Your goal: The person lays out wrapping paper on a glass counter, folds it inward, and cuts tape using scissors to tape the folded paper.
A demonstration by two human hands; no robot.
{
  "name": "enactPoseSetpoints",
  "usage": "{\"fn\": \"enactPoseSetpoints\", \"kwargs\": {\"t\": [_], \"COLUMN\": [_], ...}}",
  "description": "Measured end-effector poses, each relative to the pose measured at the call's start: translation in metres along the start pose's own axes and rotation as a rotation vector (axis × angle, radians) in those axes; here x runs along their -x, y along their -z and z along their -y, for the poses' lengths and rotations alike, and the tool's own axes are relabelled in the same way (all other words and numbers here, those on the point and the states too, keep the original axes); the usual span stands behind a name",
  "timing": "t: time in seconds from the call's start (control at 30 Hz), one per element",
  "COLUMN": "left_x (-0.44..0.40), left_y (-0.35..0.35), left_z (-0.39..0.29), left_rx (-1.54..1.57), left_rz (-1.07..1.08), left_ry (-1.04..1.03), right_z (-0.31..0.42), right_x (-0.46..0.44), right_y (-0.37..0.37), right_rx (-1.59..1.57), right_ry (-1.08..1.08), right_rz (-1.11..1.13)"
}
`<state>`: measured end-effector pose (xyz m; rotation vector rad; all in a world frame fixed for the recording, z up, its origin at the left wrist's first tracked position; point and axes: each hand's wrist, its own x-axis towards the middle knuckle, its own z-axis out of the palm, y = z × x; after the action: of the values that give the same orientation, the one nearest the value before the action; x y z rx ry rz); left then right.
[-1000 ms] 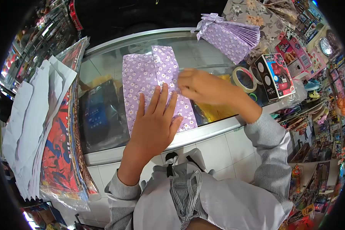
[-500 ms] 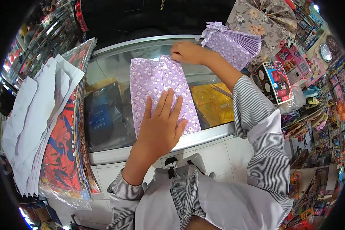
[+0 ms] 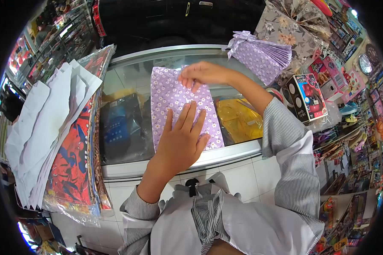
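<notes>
A flat, folded piece of lilac wrapping paper with white flowers lies on the glass counter top. My left hand rests palm down on its lower middle, fingers spread. Over the upper part of the paper is my right hand; its fingers are loosely bent and a little apart, close to the paper's surface. Whether those fingertips touch the paper is hard to see. To the right of the paper stands a pleated lilac piece in the same pattern, tied with a bow.
Behind the pleated piece is a beige floral wrapped item. Boxed toys stand at the counter's right end. On the left lie white paper sheets over red packaged sheets. Yellow packets show under the glass.
My right hand has moved left and slightly down from the paper's top right corner onto its upper part. The gap at the top of the fold no longer shows. My left hand stays on the paper.
</notes>
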<state>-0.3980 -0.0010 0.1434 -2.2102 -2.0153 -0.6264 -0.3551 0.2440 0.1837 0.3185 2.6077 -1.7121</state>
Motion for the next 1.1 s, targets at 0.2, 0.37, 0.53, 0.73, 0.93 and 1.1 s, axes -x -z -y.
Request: {"fn": "enactPoseSetpoints", "kwargs": {"t": [0.2, 0.37, 0.53, 0.73, 0.93, 1.1], "left_x": [-0.001, 0.001, 0.000, 0.001, 0.001, 0.000], "left_y": [0.000, -0.001, -0.001, -0.004, -0.002, 0.000], "left_z": [0.000, 0.001, 0.000, -0.001, 0.000, -0.001], "left_rx": [-0.001, 0.001, 0.022, 0.024, 0.000, 0.104], "left_rz": [0.011, 0.002, -0.012, -0.031, -0.005, 0.005], "left_ry": [0.002, -0.002, -0.006, 0.001, 0.005, 0.061], "right_z": [-0.032, -0.016, -0.005, -0.005, 0.003, 0.008], "right_x": [-0.031, -0.022, -0.021, -0.041, -0.031, 0.026], "right_y": [0.019, 0.003, -0.046, -0.032, -0.027, -0.039], "right_rx": [-0.159, 0.517, 0.901, 1.036, 1.079, 0.581], "right_ry": [0.104, 0.448, 0.576, 0.314, 0.313, 0.353], "right_rz": [-0.267, -0.452, 0.007, 0.079, -0.131, -0.167]}}
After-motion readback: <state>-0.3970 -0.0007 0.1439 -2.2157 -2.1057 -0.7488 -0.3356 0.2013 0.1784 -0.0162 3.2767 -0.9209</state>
